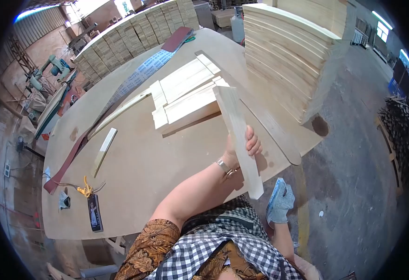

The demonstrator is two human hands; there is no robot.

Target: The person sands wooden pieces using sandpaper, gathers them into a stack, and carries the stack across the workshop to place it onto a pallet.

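Note:
My bare left hand (251,142), with a watch at the wrist, is closed around a pale wooden board (236,116). The board is held tilted over the table's near right edge. Off to the right of the table, my gloved right hand (280,213) is closed on a piece of sandpaper (274,196) with a blue printed back. Board and sandpaper are apart. Just beyond the left hand lies a small stack of pale wooden boards (186,91) on the table (144,186).
A long sanding belt (144,70) curves along the table's far left side. A narrow wood strip (104,148), yellow-handled pliers (86,189) and a phone (94,213) lie at left. Tall stacks of boards (288,56) stand at the back right and rows of wood pieces (134,35) behind.

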